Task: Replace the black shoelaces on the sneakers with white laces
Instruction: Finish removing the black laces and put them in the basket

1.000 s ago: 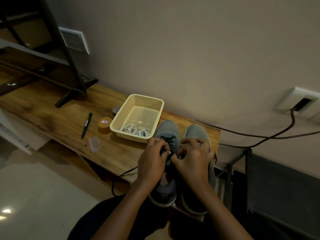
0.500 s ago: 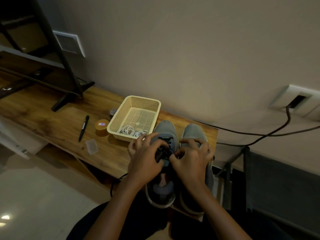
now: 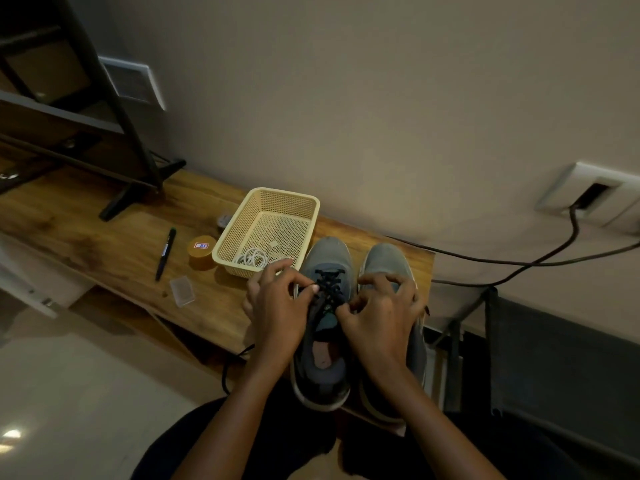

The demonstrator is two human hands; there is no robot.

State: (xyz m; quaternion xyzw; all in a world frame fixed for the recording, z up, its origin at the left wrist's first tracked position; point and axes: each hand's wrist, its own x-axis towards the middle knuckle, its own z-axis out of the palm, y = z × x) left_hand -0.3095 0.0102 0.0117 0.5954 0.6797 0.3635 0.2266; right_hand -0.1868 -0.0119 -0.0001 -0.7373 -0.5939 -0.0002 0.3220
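Two grey sneakers stand side by side at the near right end of a wooden table (image 3: 104,244), toes toward the wall. The left sneaker (image 3: 325,258) has a black lace (image 3: 329,284) crossed through its upper eyelets. My left hand (image 3: 277,306) pinches the black lace at the shoe's left side. My right hand (image 3: 377,313) pinches the lace at the right side and partly covers the right sneaker (image 3: 384,261). A loose end of black lace (image 3: 232,362) hangs off the table's front edge. White laces (image 3: 252,258) lie coiled in a cream plastic basket (image 3: 277,199).
A black marker (image 3: 166,252), a small round orange tin (image 3: 201,251) and a clear plastic case (image 3: 181,289) lie left of the basket. A black stand leg (image 3: 138,188) rests on the table's far left. A dark cable (image 3: 519,261) runs from a wall socket (image 3: 595,195).
My hands have drawn apart along the left sneaker, uncovering the crossed black lace between them. The view has shifted slightly.
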